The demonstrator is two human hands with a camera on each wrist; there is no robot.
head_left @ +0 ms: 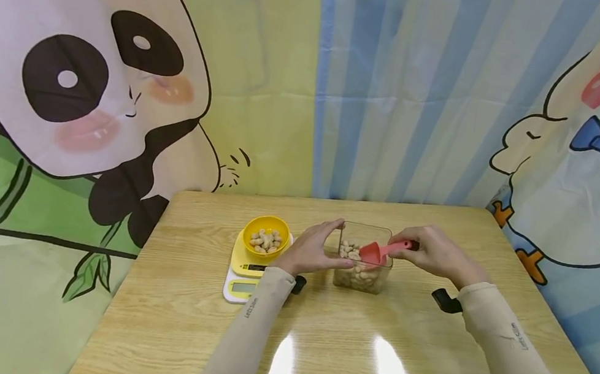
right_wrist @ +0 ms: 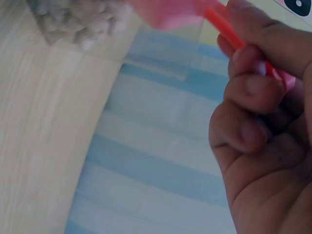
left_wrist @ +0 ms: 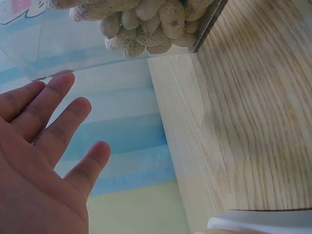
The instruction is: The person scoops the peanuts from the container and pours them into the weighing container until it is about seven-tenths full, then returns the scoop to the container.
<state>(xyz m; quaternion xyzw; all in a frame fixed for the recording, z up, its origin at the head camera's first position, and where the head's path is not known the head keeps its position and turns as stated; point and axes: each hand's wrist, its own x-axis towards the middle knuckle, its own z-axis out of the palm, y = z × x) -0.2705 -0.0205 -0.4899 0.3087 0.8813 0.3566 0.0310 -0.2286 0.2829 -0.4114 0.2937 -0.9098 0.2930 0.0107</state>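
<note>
A clear square container (head_left: 357, 283) of unshelled peanuts (left_wrist: 146, 24) stands on the table. My left hand (head_left: 315, 251) holds it at the left, thumb along the near side and fingertips at the far left corner. In the left wrist view, the other fingers (left_wrist: 80, 117) are spread near the clear wall. My right hand (head_left: 428, 251) grips a red scoop (head_left: 376, 252) by its handle, as the right wrist view also shows. The scoop's head is inside the container, tilted down to the left, over the peanuts. What lies in the scoop is hidden.
Left of the container, a yellow bowl (head_left: 245, 249) with several peanuts sits on a yellow and white kitchen scale (head_left: 237, 268). The wooden table (head_left: 348, 353) ends at printed curtains (head_left: 264, 115) behind and to the right.
</note>
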